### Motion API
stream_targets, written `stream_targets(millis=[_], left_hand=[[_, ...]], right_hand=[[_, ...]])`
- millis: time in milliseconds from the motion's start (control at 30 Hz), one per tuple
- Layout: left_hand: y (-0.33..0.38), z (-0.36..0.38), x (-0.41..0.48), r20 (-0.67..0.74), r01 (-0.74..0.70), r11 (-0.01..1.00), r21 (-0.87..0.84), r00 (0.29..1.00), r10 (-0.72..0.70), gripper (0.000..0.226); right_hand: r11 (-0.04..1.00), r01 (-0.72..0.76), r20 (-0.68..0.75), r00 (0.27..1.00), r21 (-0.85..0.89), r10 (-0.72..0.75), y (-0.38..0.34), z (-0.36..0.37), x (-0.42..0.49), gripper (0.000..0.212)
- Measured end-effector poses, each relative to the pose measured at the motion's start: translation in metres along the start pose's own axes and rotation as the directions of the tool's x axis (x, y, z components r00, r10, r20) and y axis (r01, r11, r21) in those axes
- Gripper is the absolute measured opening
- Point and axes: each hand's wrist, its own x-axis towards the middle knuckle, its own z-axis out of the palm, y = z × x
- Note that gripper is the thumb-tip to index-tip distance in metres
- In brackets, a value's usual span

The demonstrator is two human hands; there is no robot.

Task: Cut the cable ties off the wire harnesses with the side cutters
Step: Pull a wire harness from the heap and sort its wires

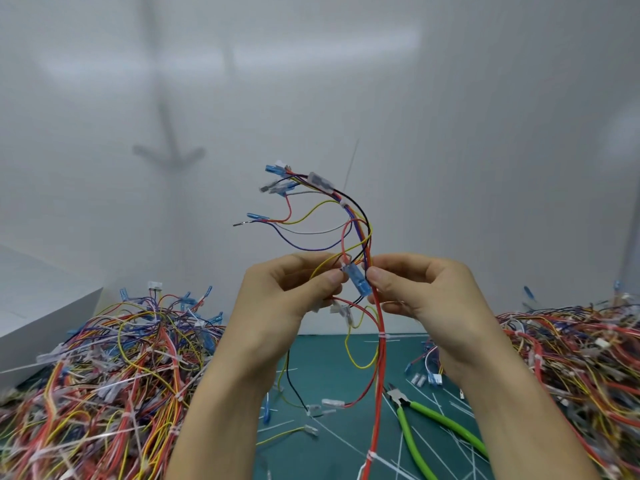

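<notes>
Pale white walls [450,133] close off the back of a bench covered by a dark green cutting mat [332,368]. Held up above the mat, in the middle of the view, is a wire harness [346,220] of red, yellow, purple, black and grey leads. Its upper end fans out to the left into blue and clear sleeved terminals.

The left hand [291,296] has its fingers curled and pinches the leads between thumb and forefinger, just left of a blue sleeved terminal [358,284]. The right hand [422,289] is curled too, pinching the red and orange run of the harness just right of that terminal.

Below the hands the red leads hang down to the mat. A white cable tie [382,336] is still cinched round them, and a second cable tie [370,457] sits lower down.

The side cutters [405,407], with bright green handles, lie on the mat below the right hand. No hand touches them, and their nose points up and left. Thin white tie offcuts [450,403] are scattered around them.

A tangled left heap of harnesses [104,368] and a right heap of harnesses [571,351] flank the mat. A white box [41,313] stands behind the left one.
</notes>
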Motion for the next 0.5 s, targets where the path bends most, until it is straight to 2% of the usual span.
stream_targets(millis=[133, 200, 267, 333, 500], left_hand=[[-0.0001, 0.0007, 0.0005, -0.041, -0.005, 1.000, -0.011, 0.999, 0.004, 0.019], [-0.0013, 0.0001, 0.0013, -0.091, -0.003, 0.999, -0.036, 0.996, 0.000, 0.023], [-0.0032, -0.0022, 0.0025, -0.151, 0.018, 0.996, -0.085, 0.988, -0.031, 0.021], [-0.0054, -0.0052, 0.0037, -0.204, 0.043, 0.990, -0.138, 0.976, -0.071, 0.017], [-0.0089, -0.0061, 0.0071, -0.260, 0.058, 0.974, -0.219, 0.959, -0.116, 0.012]], right_hand=[[0.998, 0.060, 0.020, 0.998, -0.035, -0.059, -0.0001, -0.0003, 0.0003, 0.009], [0.993, 0.095, -0.068, 0.993, -0.075, -0.101, 0.0008, -0.0009, 0.0019, 0.005], [0.966, 0.127, -0.192, 0.966, -0.225, -0.171, 0.0027, -0.0045, 0.0040, 0.005], [0.921, 0.147, -0.220, 0.946, -0.360, -0.237, 0.0009, -0.0085, 0.0037, 0.009], [0.933, 0.124, 0.057, 0.992, -0.339, -0.111, -0.0055, -0.0043, -0.0011, 0.023]])
